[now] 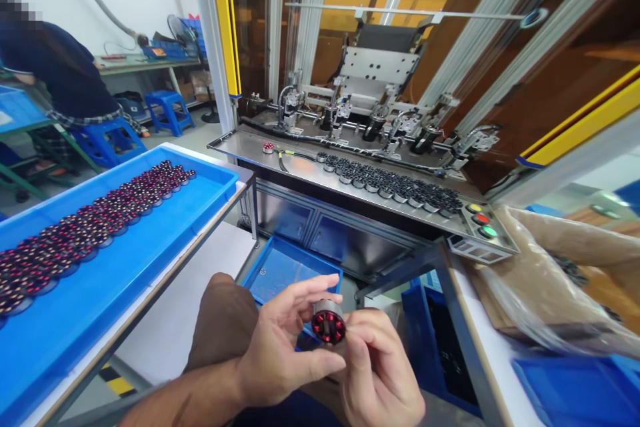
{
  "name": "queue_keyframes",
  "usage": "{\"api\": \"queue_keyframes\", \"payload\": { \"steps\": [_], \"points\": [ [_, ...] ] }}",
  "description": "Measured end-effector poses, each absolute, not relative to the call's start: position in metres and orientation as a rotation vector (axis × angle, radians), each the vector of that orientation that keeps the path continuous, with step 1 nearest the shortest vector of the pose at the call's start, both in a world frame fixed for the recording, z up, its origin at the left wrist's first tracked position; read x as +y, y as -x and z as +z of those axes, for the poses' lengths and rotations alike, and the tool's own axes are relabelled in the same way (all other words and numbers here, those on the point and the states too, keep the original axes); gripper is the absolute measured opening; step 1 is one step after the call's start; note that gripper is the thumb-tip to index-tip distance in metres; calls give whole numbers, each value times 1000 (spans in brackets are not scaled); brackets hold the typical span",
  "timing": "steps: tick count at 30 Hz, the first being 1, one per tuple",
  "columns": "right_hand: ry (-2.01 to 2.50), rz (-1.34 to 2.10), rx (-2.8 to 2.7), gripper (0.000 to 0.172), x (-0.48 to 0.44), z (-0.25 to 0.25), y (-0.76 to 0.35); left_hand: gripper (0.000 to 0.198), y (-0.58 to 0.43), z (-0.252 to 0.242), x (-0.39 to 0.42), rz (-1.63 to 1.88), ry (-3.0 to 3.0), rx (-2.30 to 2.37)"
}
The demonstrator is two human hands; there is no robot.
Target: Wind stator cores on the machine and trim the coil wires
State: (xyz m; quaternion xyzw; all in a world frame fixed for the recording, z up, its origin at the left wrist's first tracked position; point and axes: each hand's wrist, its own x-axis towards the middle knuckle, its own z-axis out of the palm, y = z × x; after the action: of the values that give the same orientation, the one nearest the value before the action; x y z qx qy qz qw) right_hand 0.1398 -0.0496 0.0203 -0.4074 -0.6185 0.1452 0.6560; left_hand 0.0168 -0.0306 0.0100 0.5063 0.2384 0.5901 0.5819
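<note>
Just above my lap, a small round motor part (329, 321) has a grey metal rim and red and black segments inside, its open face turned toward me. My left hand (287, 333) holds it from the left, with fingers behind and above it and the thumb stretched out below. At its right edge, my right hand (377, 363) pinches with thumb and index finger, the other fingers curled. Whether a wire or only the rim is in that pinch is hard to make out.
To the left, a blue tray (200, 197) holds rows of red-and-black round parts (100, 223). Ahead, a machine's metal bench (300, 167) carries many dark round parts (390, 180), one red part (269, 147) and coloured buttons (481, 219). A lined cardboard box (545, 247) stands right. Another person (60, 73) sits far left.
</note>
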Motion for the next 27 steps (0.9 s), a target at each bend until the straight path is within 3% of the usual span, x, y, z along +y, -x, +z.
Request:
{"api": "queue_keyframes", "payload": {
  "steps": [2, 7, 14, 22, 23, 27],
  "points": [
    [919, 294, -1464, 18, -47, 21, -145, 63, -10, 10, -27, 1201, -1132, 510],
    [934, 209, -1582, 16, -43, 24, -157, 36, -4, 5, -16, 963, -1014, 300],
    [1005, 198, -1583, 16, -45, 25, -160, 35, -9, 0, -12, 962, -901, 195],
    [1012, 385, -1559, 18, -43, 30, -160, 9, 3, 13, -14, 1149, -974, 215],
    [991, 388, -1570, 18, -43, 31, -161, 10, 3, 13, -14, 1172, -937, 190],
    [897, 333, -1656, 17, -43, 31, -165, 43, -1, 10, -14, 1097, -865, 238]
  ]
}}
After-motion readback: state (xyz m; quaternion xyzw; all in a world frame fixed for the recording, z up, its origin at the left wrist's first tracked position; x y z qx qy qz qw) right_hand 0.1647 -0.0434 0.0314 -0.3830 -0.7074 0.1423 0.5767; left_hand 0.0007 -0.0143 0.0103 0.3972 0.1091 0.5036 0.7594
